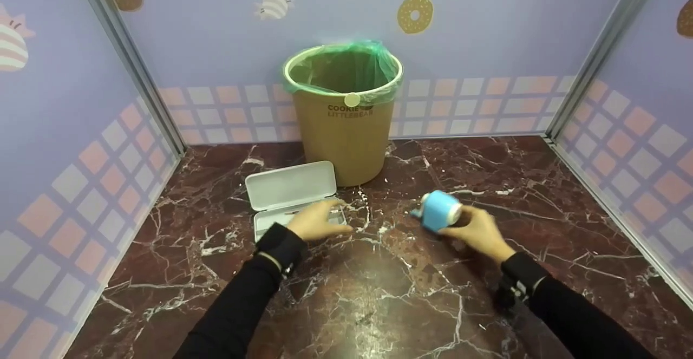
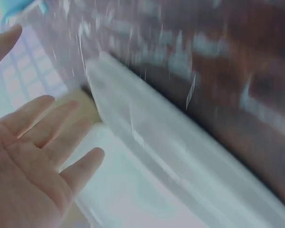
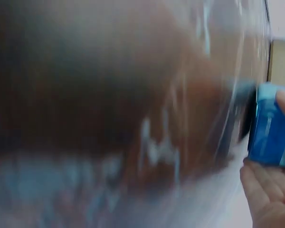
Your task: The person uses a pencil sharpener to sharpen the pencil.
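My right hand (image 1: 479, 234) grips a blue hand-crank pencil sharpener (image 1: 439, 211) with cream ends, its small crank pointing left. In the right wrist view the blue sharpener (image 3: 270, 128) sits between thumb and fingers at the right edge. My left hand (image 1: 316, 221) is over an open white pencil case (image 1: 261, 223), partly covering its tray. A thin item shows inside the case, mostly hidden. The left wrist view has the left hand (image 2: 33, 156) with fingers spread and nothing in it, beside the blurred case (image 2: 147, 114).
Behind the pencil case stands a tan waste bin (image 1: 346, 137) with a green liner (image 1: 379, 58) over its rim; the raised lid (image 1: 292, 185) overlaps its base. Patterned panels enclose the dark red marbled tabletop (image 1: 346, 294) at the back and both sides.
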Available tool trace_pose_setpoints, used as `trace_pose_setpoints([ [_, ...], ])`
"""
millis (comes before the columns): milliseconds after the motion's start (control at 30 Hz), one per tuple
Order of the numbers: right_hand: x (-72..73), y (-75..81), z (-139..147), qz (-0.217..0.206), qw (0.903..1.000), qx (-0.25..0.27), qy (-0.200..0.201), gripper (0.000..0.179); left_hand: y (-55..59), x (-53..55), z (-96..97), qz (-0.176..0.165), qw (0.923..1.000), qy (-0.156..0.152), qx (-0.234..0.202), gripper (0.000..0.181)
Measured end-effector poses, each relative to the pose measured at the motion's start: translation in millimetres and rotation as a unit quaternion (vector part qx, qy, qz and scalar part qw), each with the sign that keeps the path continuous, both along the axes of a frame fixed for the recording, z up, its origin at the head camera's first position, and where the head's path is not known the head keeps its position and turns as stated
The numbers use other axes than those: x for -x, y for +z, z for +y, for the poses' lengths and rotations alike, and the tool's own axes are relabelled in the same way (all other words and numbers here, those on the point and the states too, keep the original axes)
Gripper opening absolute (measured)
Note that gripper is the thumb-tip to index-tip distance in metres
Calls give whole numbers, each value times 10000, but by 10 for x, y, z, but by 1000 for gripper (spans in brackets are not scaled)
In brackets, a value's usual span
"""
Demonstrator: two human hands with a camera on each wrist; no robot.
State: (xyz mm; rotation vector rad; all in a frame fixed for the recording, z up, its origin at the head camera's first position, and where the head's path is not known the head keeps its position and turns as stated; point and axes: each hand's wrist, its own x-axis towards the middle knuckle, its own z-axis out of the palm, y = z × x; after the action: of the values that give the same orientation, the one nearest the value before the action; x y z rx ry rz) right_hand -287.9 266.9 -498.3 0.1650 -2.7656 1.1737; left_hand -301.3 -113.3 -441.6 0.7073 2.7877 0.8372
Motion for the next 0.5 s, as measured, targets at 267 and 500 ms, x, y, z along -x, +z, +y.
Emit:
trace_pose_setpoints([
  [267,115,49,359,151,9914,-241,-1277,66,279,230,-107,-163,9982,81,577,74],
  [500,167,68,524,23,9795,-239,-1998,71,562,343,-184,-219,9964,250,777,78],
])
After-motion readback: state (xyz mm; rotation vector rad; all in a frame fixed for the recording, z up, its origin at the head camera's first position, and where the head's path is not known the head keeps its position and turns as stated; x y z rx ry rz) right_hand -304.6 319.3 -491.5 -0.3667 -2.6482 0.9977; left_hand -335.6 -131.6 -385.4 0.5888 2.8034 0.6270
